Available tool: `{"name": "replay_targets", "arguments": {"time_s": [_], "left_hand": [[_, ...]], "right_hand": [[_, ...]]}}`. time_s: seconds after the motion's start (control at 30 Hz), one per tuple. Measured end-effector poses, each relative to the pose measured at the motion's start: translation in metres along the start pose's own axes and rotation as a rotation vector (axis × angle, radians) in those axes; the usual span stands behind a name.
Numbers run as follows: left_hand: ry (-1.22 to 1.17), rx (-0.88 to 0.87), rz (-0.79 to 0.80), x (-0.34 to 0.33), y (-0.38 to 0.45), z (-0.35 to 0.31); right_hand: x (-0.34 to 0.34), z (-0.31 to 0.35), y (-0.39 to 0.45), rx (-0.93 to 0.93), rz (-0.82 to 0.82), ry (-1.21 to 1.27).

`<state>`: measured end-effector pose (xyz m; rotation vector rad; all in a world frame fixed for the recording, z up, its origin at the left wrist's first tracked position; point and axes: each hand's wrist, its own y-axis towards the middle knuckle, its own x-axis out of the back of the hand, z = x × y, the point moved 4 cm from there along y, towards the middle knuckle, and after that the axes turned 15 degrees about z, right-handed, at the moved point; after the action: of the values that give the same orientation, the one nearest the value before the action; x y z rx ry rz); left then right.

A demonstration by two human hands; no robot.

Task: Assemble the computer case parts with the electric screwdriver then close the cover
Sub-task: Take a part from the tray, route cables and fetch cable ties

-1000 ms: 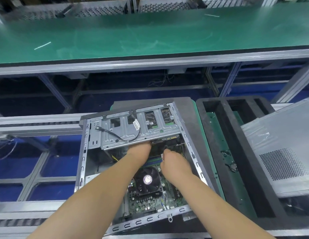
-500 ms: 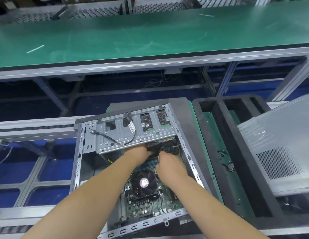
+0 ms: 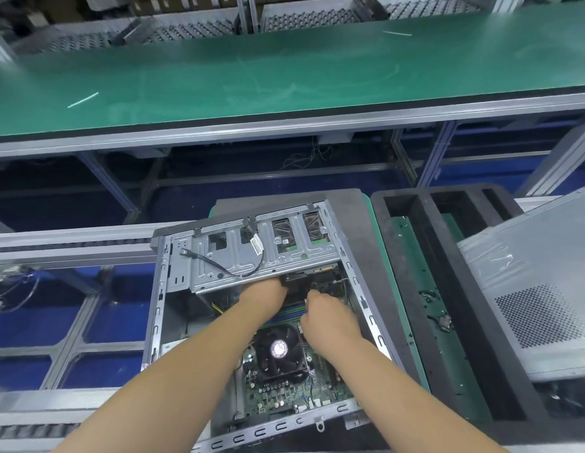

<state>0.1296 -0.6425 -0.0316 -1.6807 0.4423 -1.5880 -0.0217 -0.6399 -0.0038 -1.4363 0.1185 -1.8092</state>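
Note:
An open grey computer case (image 3: 155, 308) lies flat before me, with its motherboard (image 3: 284, 395) and black CPU fan (image 3: 279, 349) showing. A metal drive cage (image 3: 265, 256) spans the far end, and a black cable (image 3: 238, 274) drapes over it. My left hand (image 3: 263, 291) reaches under the cage's near edge, so its fingers are hidden. My right hand (image 3: 328, 317) is curled just right of it over the memory slots, the fingertips pinched on something small that I cannot make out. No electric screwdriver is in view.
The grey side cover (image 3: 539, 289) with a perforated vent lies tilted at the right on a black foam tray (image 3: 412, 256). A green conveyor belt (image 3: 284, 73) runs across the far side. Metal rails (image 3: 72, 243) and blue flooring lie to the left.
Both hands have stayed under the drive cage's edge and shifted only slightly; the right hand has edged a little nearer the left. My head view has drifted, so the case sits differently in frame.

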Motion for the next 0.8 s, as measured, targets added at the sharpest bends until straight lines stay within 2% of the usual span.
{"name": "replay_targets", "arguments": {"time_s": [0.1,0.13,0.2,0.3,0.47,0.67,0.8], "left_hand": [[0.014,0.114,-0.195,-0.002,-0.029,0.023],[0.058,0.174,-0.205,-0.004,-0.039,0.029],[0.123,0.214,-0.123,-0.008,-0.048,0.037],[0.189,0.182,0.06,-0.01,-0.048,0.047],[0.411,0.201,0.098,-0.015,-0.049,0.046],[0.504,0.127,0.062,-0.016,-0.056,0.045],[0.658,-0.06,0.04,-0.014,-0.067,0.04]], "right_hand": [[0.002,0.001,-0.001,0.016,0.0,-0.015],[0.002,0.002,-0.001,0.019,0.001,-0.016],[0.003,0.003,-0.001,0.026,-0.002,-0.018],[0.002,0.003,-0.002,0.024,0.006,-0.011],[-0.001,0.003,0.0,0.042,0.029,-0.003],[-0.003,0.004,0.002,0.053,0.04,0.001],[-0.004,0.004,0.002,0.043,0.045,-0.005]]}}
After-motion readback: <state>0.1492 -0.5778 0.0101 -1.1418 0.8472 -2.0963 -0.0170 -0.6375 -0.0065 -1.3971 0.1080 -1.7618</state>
